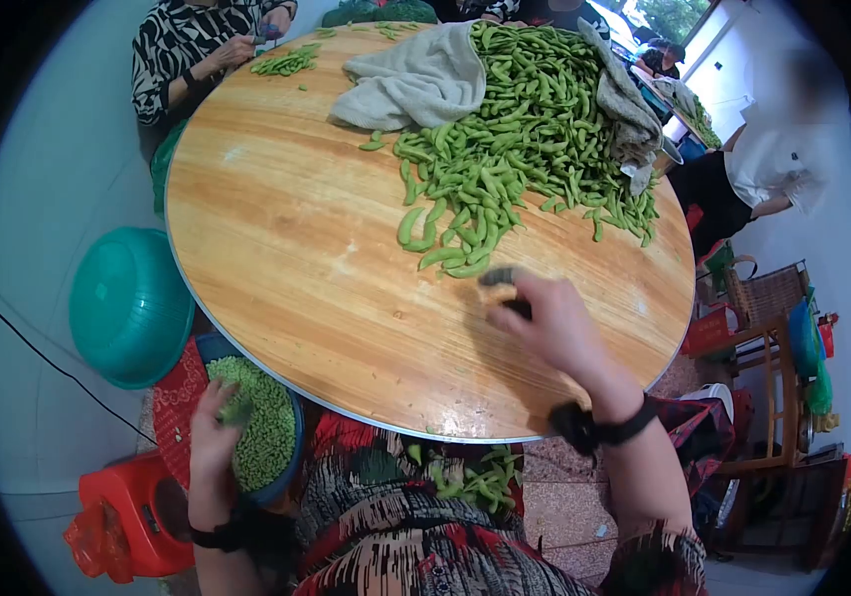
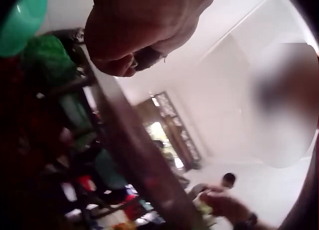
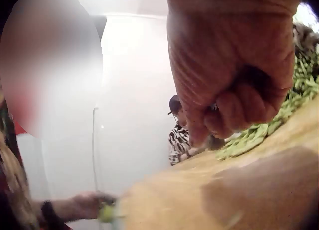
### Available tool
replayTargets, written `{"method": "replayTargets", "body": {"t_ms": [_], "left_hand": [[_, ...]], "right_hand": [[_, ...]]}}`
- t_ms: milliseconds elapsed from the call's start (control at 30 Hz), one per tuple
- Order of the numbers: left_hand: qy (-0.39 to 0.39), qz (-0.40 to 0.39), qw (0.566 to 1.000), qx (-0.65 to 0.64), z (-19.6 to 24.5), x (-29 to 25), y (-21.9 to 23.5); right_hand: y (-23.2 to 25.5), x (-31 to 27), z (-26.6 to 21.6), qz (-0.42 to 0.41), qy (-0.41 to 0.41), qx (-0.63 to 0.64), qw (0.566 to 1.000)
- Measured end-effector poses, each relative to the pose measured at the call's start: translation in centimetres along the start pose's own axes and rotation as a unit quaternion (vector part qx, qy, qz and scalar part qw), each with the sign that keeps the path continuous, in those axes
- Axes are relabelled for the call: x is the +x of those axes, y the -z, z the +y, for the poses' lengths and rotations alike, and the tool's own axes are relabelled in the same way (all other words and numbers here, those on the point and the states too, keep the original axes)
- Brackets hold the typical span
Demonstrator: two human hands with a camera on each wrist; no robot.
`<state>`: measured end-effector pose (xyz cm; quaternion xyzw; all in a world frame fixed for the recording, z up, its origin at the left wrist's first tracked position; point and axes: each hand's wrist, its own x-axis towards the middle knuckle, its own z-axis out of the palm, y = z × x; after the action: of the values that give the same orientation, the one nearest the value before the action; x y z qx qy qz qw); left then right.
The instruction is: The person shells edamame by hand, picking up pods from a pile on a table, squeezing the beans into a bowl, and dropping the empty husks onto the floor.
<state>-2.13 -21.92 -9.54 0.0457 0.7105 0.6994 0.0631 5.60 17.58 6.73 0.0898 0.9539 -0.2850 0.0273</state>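
Observation:
Over a bowl of shelled green beans (image 1: 264, 427), the left hand (image 1: 213, 437) is blurred, its fingers bent. In the left wrist view, the left hand (image 2: 144, 28) has its fingertips close together beside a dark patch and a tiny greenish spot; whether it grips anything is unclear. Just above the wooden tabletop, the right hand (image 1: 549, 323) is at the near end of a heap of green pods (image 1: 535, 119). The right wrist view has the right hand (image 3: 234, 75) with fingers curled, something dark at the fingertips and no pod visible in them.
A grey cloth (image 1: 415, 79) lies against the heap. Left of the round table (image 1: 286, 258) are a teal basin (image 1: 132, 308) and a red stool (image 1: 137, 507). Pods (image 1: 480, 482) lie on the lap. Another person's hands (image 1: 256, 35) are at the far left edge; a wooden chair (image 1: 768, 368) stands right.

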Motion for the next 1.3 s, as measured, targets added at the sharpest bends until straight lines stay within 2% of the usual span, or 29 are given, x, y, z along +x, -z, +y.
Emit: {"method": "replayTargets", "body": {"t_ms": [33, 67, 100, 133, 200, 233, 267, 300, 333, 400, 467, 533, 567, 633, 667, 700, 733, 767, 800, 833, 867, 933, 1000, 1067, 1133, 1167, 1233, 1267, 1300], "left_hand": [[-0.024, -0.018, 0.931, 0.364, -1.6, -0.5, 1.1], [-0.042, -0.033, 0.733, 0.678, -2.2, -0.7, 1.6], [0.045, 0.007, 0.746, 0.664, 0.5, -0.8, -0.1], [0.045, 0.009, 0.747, 0.664, 0.7, -0.5, 0.4], [-0.075, 0.095, 0.856, 0.502, 0.7, 0.2, 1.7], [-0.129, 0.074, 0.908, 0.391, 3.3, 0.4, 0.8], [-0.126, 0.077, 0.909, 0.39, 5.1, 0.4, -0.8], [-0.073, 0.031, 0.974, 0.214, 6.7, 0.2, -2.8], [-0.02, -0.019, 0.999, 0.03, 8.3, 0.1, -4.9], [-0.017, -0.124, 0.992, -0.02, 11.0, -0.2, -9.7], [0.036, -0.196, 0.976, -0.081, 12.8, -0.1, -14.3], [0.084, -0.233, 0.942, -0.224, 13.0, 0.2, -17.8], [0.084, -0.232, 0.942, -0.226, 12.9, 0.1, -19.3], [0.234, -0.248, 0.89, -0.302, 12.3, 0.2, -21.8], [0.234, -0.245, 0.891, -0.302, 12.2, 0.3, -22.6], [0.267, -0.273, 0.863, -0.332, 12.1, 0.3, -23.1], [0.3, -0.301, 0.831, -0.36, 11.9, 0.3, -23.5], [0.301, -0.299, 0.832, -0.358, 11.4, 0.3, -23.9], [0.268, -0.282, 0.848, -0.36, 10.9, 0.2, -24.1], [0.234, -0.265, 0.863, -0.362, 10.6, 0.1, -24.3], [0.235, -0.261, 0.864, -0.359, 10.7, 0.0, -24.4], [0.209, -0.224, 0.897, -0.318, 11.3, -0.3, -24.7], [0.184, -0.231, 0.907, -0.302, 11.0, -0.3, -24.6], [0.158, -0.238, 0.915, -0.285, 10.6, -0.3, -24.8], [0.083, -0.211, 0.952, -0.204, 10.0, -0.6, -25.1], [0.084, -0.21, 0.953, -0.203, 10.0, -0.9, -25.2], [-0.01, -0.194, 0.963, -0.185, 9.8, -1.4, -25.5], [-0.01, -0.193, 0.964, -0.184, 10.0, -1.4, -25.5], [0.054, -0.238, 0.935, -0.258, 10.2, -1.3, -25.3]], "right_hand": [[-0.2, 1.7, 1.1, 0.045, 0.016, -0.075, 0.996], [-0.5, 2.6, 1.8, 0.088, 0.03, -0.15, 0.984], [-0.7, 2.9, 2.0, 0.089, 0.031, -0.149, 0.984], [-0.8, 3.1, 2.1, 0.072, 0.048, -0.179, 0.98], [-0.6, 3.1, 2.1, 0.053, 0.064, -0.21, 0.974], [-0.2, 2.8, 1.9, 0.044, 0.065, -0.214, 0.974], [0.0, 2.8, 1.8, 0.034, 0.069, -0.218, 0.973], [-0.1, 3.3, 2.2, 0.031, 0.072, -0.217, 0.973], [-0.3, 4.0, 2.7, 0.052, 0.083, -0.187, 0.978], [-0.5, 4.4, 2.7, 0.079, 0.096, -0.155, 0.98], [-1.2, 3.6, 2.3, 0.052, 0.062, -0.216, 0.973], [-0.9, 1.8, 2.2, 0.05, 0.092, -0.229, 0.968], [-0.6, 1.1, 2.1, 0.043, 0.077, -0.115, 0.989], [-0.7, -0.3, 2.8, 0.01, 0.029, 0.122, 0.992], [-1.1, -1.0, 2.6, 0.007, 0.031, 0.123, 0.992], [-1.4, -1.8, 2.0, -0.016, -0.002, 0.267, 0.964], [-1.5, -2.5, 1.5, -0.039, -0.036, 0.405, 0.913], [-1.6, -3.0, 1.4, -0.063, -0.042, 0.422, 0.903], [-1.5, -3.4, 1.3, -0.066, -0.041, 0.425, 0.902], [-1.3, -3.8, 1.1, -0.1, -0.058, 0.487, 0.865], [-1.4, -4.1, 1.1, -0.133, -0.075, 0.547, 0.823], [-1.6, -4.4, 1.7, -0.146, -0.089, 0.545, 0.821], [-2.0, -4.4, 2.5, -0.165, -0.088, 0.605, 0.774], [-1.7, -4.4, 2.3, -0.171, -0.092, 0.608, 0.77], [-2.0, -4.4, 2.3, -0.176, -0.097, 0.611, 0.766], [-2.5, -4.3, 2.6, -0.172, -0.085, 0.634, 0.749], [-2.7, -4.4, 2.8, -0.168, -0.072, 0.656, 0.732], [-2.5, -4.6, 2.6, -0.182, -0.101, 0.675, 0.708], [-2.3, -4.8, 2.5, -0.196, -0.132, 0.692, 0.682]]}}
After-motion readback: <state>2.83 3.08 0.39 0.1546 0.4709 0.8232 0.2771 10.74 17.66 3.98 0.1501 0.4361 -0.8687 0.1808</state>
